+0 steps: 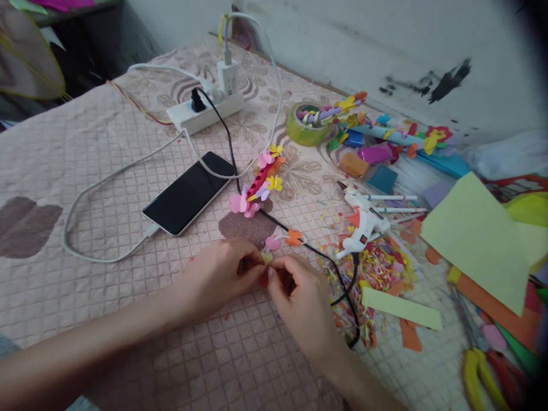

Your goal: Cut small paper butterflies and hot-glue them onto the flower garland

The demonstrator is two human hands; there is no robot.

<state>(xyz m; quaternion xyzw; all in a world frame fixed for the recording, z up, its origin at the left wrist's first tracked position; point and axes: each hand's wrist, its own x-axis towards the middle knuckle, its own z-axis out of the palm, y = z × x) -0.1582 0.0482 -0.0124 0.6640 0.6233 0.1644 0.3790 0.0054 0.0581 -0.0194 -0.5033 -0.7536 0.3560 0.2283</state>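
My left hand [222, 274] and my right hand [299, 299] meet at the near middle of the quilted pink cloth [85, 160]. Both pinch a small paper piece [266, 260], yellowish with a bit of red showing between the fingertips. Just beyond the fingers lie a pink paper flower [272, 243] and an orange paper flower [294, 237] on a thin white stem. Farther back lies a decorated stick [259, 182] covered in pink, yellow and orange paper flowers.
A phone [188, 193] charges at left from a white power strip [205, 111]. A white glue gun [363, 222] lies right of the hands, its black cord [342, 285] passing my right hand. Paper scraps [381, 268], coloured sheets [479, 240], a tape roll [305, 123] and scissors [483, 365] fill the right.
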